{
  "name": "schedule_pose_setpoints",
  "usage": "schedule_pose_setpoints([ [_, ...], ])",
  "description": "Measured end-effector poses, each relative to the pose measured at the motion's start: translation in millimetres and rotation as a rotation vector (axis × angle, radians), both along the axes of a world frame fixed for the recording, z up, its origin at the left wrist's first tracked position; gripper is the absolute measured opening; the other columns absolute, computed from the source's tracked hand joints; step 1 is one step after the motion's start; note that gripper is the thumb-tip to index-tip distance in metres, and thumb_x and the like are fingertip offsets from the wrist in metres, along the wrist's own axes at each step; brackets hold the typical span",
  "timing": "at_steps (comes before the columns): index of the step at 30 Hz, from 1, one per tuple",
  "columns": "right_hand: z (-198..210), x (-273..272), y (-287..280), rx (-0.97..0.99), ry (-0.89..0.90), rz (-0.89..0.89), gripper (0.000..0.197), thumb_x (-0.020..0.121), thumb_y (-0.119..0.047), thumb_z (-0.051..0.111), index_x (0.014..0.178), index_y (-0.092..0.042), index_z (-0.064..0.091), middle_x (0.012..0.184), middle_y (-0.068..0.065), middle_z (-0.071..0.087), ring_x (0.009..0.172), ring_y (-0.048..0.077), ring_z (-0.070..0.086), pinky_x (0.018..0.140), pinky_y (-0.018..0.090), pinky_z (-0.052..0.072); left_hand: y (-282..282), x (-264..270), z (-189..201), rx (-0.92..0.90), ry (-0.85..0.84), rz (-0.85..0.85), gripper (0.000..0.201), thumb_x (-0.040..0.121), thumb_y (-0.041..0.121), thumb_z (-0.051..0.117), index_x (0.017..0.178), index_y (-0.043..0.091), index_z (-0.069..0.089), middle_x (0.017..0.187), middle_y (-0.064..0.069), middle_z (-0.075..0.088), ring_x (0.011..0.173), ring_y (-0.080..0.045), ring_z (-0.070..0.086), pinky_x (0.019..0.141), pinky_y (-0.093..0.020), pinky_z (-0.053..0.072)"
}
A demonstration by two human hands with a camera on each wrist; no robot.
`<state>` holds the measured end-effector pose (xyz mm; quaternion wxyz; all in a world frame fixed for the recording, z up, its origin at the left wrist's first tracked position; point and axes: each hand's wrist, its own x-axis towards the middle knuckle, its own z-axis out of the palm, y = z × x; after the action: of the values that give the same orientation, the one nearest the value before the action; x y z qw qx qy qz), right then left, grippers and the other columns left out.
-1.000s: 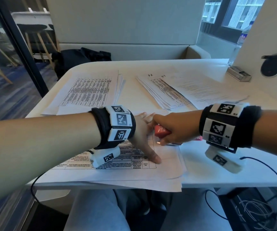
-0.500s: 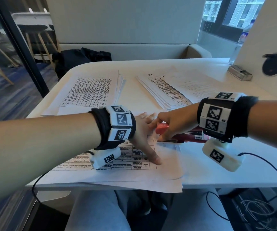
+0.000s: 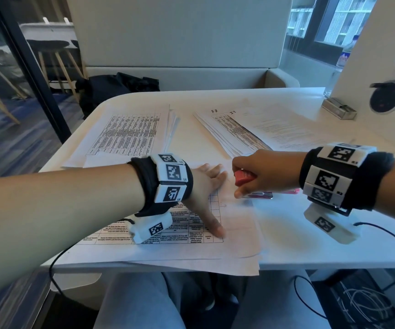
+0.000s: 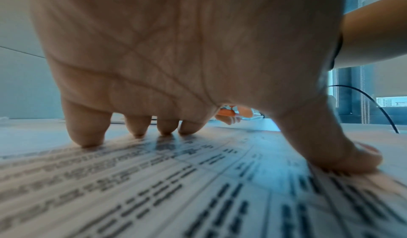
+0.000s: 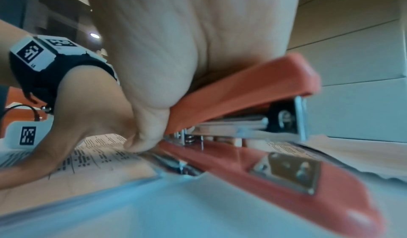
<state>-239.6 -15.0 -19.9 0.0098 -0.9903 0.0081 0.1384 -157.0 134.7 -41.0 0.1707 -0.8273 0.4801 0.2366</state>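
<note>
A stack of printed sheets point(image 3: 163, 248) lies at the near edge of the white table point(image 3: 310, 252). My left hand point(image 3: 209, 198) lies spread on the sheets, its straight fingers point(image 4: 87, 134) and thumb pressing the paper point(image 4: 154, 189) down. My right hand point(image 3: 260, 176) grips a red stapler point(image 3: 242, 178) at the stack's far right corner. In the right wrist view the stapler point(image 5: 253, 120) stands with its jaws apart over the paper's corner, its base resting on the table.
Two more piles of printed paper lie farther back, one at the left point(image 3: 130, 134) and one at the right point(image 3: 251, 134). A small metal box point(image 3: 339, 111) sits by the white side panel. A black bag point(image 3: 111, 91) rests on the bench beyond.
My right hand has drawn the stapler a little to the right and its wrist has risen. The left hand has stayed pressed on the sheets.
</note>
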Motion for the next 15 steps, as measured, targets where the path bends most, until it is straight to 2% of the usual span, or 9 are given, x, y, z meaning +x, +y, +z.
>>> schedule_pose_setpoints([
  [6,-6,-4,-2,-0.008,-0.045,0.007,0.033,0.08,-0.054,0.066,0.094,-0.029,0.051,0.091,-0.007,0.058,0.086,0.014,0.055,0.08,0.034,0.049,-1,-7,3,-0.02,-0.051,-0.013,0.133,0.062,0.078,0.063,0.15,0.019,-0.017,0.158,0.001,-0.021,0.148,-0.021,-0.009,0.118,-0.04,0.005],
  [7,-8,-4,-2,-0.027,-0.044,0.013,0.036,0.079,-0.057,0.066,0.096,-0.029,0.053,0.093,-0.008,0.057,0.088,0.014,0.055,0.082,0.036,0.05,-1,-10,4,-0.028,-0.066,-0.023,0.131,0.063,0.077,0.063,0.151,0.018,-0.014,0.159,0.0,-0.018,0.148,-0.021,-0.006,0.118,-0.04,0.008],
  [9,-8,-4,1,-0.038,-0.051,0.016,0.053,0.071,-0.066,0.067,0.108,-0.03,0.055,0.099,-0.011,0.054,0.093,0.014,0.053,0.086,0.038,0.049,1,-13,4,-0.051,-0.09,-0.047,0.126,0.064,0.076,0.063,0.153,0.017,-0.004,0.16,0.0,-0.012,0.148,-0.022,0.004,0.116,-0.04,0.018],
  [10,-8,-4,2,-0.04,-0.051,0.021,0.065,0.066,-0.071,0.067,0.115,-0.031,0.054,0.103,-0.012,0.052,0.097,0.013,0.052,0.088,0.038,0.049,3,-14,2,-0.069,-0.097,-0.055,0.122,0.064,0.076,0.063,0.153,0.018,0.005,0.161,0.0,-0.005,0.147,-0.023,0.014,0.113,-0.04,0.025],
  [12,-6,-5,7,-0.076,-0.017,0.061,0.079,0.06,-0.076,0.067,0.124,-0.031,0.051,0.111,-0.013,0.053,0.103,0.012,0.051,0.089,0.037,0.049,5,-16,-1,-0.127,-0.102,-0.057,0.109,0.06,0.076,0.066,0.147,0.022,0.029,0.155,-0.002,0.026,0.132,-0.024,0.04,0.1,-0.039,0.041],
  [13,-6,-6,10,-0.104,0.015,0.088,0.081,0.06,-0.077,0.067,0.125,-0.031,0.051,0.114,-0.012,0.054,0.103,0.012,0.052,0.089,0.035,0.048,6,-17,-1,-0.166,-0.1,-0.056,0.099,0.06,0.075,0.067,0.14,0.023,0.041,0.143,-0.001,0.042,0.121,-0.022,0.05,0.094,-0.037,0.046],
  [15,-7,-6,15,-0.136,0.057,0.114,0.078,0.063,-0.074,0.067,0.124,-0.028,0.052,0.116,-0.009,0.056,0.101,0.014,0.053,0.086,0.032,0.047,8,-18,1,-0.258,-0.099,-0.046,0.072,0.066,0.065,0.071,0.123,0.023,0.058,0.123,0.003,0.057,0.107,-0.018,0.055,0.089,-0.037,0.048],
])
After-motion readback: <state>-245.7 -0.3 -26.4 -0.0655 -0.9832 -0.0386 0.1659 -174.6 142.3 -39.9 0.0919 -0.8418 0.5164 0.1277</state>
